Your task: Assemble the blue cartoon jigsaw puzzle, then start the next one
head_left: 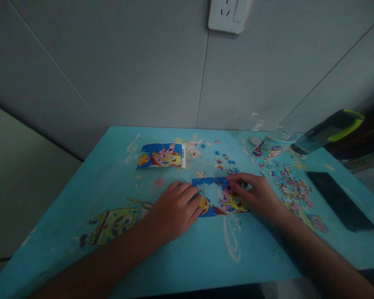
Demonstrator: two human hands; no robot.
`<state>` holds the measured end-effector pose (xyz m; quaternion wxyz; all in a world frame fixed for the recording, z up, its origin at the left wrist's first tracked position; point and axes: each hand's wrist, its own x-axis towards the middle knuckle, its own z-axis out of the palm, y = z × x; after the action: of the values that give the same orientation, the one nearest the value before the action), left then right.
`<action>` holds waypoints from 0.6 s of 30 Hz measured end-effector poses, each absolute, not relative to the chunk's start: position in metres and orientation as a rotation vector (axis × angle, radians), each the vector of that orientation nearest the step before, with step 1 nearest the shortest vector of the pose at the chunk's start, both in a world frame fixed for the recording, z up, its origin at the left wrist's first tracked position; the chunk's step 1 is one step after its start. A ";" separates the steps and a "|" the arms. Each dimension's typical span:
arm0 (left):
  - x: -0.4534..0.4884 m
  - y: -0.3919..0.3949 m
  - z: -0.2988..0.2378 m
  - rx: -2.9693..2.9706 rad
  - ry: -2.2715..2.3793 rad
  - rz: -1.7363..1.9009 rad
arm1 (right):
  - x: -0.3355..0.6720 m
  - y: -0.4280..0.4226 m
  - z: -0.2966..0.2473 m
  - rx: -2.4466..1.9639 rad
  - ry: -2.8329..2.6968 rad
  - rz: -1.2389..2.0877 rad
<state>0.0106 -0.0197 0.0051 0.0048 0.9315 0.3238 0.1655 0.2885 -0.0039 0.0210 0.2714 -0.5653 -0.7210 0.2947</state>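
Observation:
A partly assembled jigsaw puzzle (210, 211) with a blue border and yellow and pink cartoon figures lies on the table, a gap in its upper middle. My left hand (177, 207) rests at the puzzle's left side, fingers laid over that edge and gripping nothing. At the upper right of the puzzle, my right hand (257, 191) pinches a small puzzle piece (230, 186), partly hidden by the fingers. Behind the puzzle are several loose pieces (220, 164). A picture packet (162, 155) with a similar cartoon print lies beyond my left hand.
A heap of mixed pieces (291, 185) spreads to the right, beside a dark flat rectangular object (341, 201). Behind them stand a clear container (274, 143) and a dark bottle with a lime-green trim (327, 131). The turquoise printed table (187, 263) meets a grey wall (143, 62).

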 end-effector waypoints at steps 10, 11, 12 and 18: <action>0.012 -0.016 0.003 2.879 0.995 0.567 | 0.285 -0.011 0.022 -1.450 -2.104 0.580; 0.012 -0.016 0.002 2.903 0.991 0.571 | 0.285 -0.012 0.022 -1.441 -2.118 0.567; 0.012 -0.016 0.002 2.936 0.982 0.579 | 0.285 -0.012 0.022 -1.434 -2.128 0.559; 0.015 -0.018 -0.005 3.055 0.879 0.624 | 0.284 -0.015 0.021 -1.397 -2.164 0.523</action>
<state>0.0152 -0.0175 -0.0051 -0.0490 0.9419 0.2710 0.1925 0.2845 -0.0155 0.0208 0.2538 -0.5143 -0.7963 0.1925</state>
